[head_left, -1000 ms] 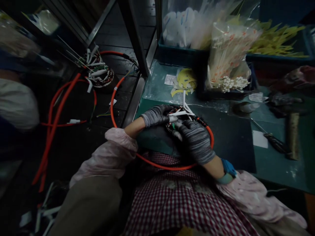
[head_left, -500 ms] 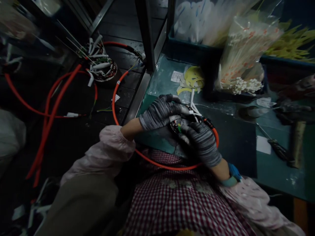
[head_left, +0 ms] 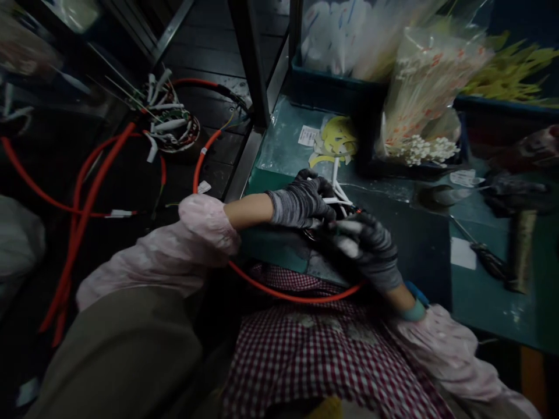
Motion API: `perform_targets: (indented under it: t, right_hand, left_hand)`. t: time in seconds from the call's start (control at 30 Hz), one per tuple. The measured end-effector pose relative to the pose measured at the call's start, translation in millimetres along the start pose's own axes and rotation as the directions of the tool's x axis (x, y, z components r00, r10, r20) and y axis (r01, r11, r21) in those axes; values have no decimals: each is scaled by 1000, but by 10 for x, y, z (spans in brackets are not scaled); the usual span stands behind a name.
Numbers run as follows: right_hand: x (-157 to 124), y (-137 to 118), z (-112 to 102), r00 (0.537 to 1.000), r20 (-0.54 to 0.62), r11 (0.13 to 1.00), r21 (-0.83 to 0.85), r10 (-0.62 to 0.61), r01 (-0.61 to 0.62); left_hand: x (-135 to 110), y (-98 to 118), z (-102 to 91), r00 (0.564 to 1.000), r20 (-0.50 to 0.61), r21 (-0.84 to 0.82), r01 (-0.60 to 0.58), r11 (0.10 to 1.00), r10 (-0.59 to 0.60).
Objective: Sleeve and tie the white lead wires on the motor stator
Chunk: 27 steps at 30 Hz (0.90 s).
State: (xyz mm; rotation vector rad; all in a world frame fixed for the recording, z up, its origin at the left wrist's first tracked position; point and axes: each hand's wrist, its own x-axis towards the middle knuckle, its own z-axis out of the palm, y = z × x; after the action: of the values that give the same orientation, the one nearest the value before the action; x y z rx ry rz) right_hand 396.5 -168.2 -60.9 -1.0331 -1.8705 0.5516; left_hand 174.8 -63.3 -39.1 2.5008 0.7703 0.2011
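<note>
A small round wired part [head_left: 318, 231] is being held at the near edge of the green table [head_left: 480, 291], between two gloved hands. It is being covered from above by the left hand [head_left: 301, 201], fingers curled tight on it, and gripped from the right by the right hand [head_left: 371, 250], fingers also closed. An orange cable [head_left: 288, 295] is being looped over the lap.

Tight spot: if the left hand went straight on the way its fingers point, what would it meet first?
Probably the white wires at the fingertips of the left hand, then the right hand; depth is unclear.
</note>
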Motion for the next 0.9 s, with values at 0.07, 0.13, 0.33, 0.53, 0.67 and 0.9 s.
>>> perform_targets:
  t: [0.07,0.13,0.33,0.53,0.67,0.9]
  right_hand:
    - [15,-20,-38,977,-128,978,148,168,-149]
    - [30,-39,-51,944,-180,946,226,277,-234]
    - [-37,-60,-6,898,-265,918,284,352,-277]
    - [-10,-236,-47,977,-65,967,170,202,-188]
    - [116,-334,15,993,108,981,-192,47,-26]
    - [114,-324,322,957,271,757,-646,105,100]
  left_hand:
    - [-66,94,-46,1000,12,-18,-12,1000,12]
    - [-143,188,-51,1000,-6,-51,14,999,-14]
    - [-415,443,158,984,-147,-75,93,993,-103]
    - [-747,529,244,890,-427,-180,89,980,-159]
    - [-766,340,23,759,-417,-499,269,824,-500]
    - [-127,140,-362,761,76,-277,637,719,-645]
